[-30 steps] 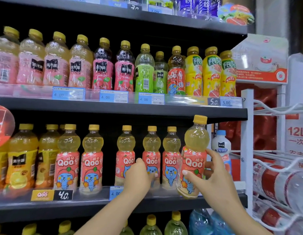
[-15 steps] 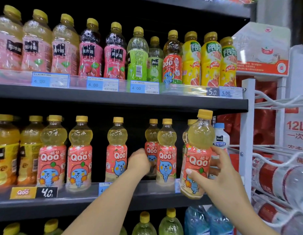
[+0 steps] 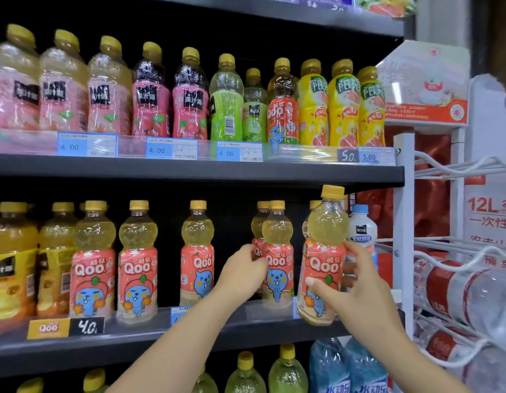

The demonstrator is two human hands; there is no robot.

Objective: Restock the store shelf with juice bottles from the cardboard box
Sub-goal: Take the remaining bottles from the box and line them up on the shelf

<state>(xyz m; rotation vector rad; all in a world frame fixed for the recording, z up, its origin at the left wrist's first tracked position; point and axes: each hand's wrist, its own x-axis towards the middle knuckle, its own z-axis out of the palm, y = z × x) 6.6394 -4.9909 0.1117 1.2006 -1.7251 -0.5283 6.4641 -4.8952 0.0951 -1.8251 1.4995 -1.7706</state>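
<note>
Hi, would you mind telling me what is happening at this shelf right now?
A person is restocking Qoo juice. Their right hand holds a Qoo bottle at the right end of the middle shelf, its base at the shelf's front edge, not yet set in the row. Their left hand grips a Qoo bottle already standing there.

qoo bottles (image 3: pixel 137 262) stand in a row on the middle shelf (image 3: pixel 161 333). left hand (image 3: pixel 242 275) rests on one shelved bottle (image 3: pixel 277 252). right hand (image 3: pixel 349 287) holds another bottle (image 3: pixel 322 256) at the shelf's front edge, right of it. wire rack (image 3: pixel 459 251) stands further right.
</note>
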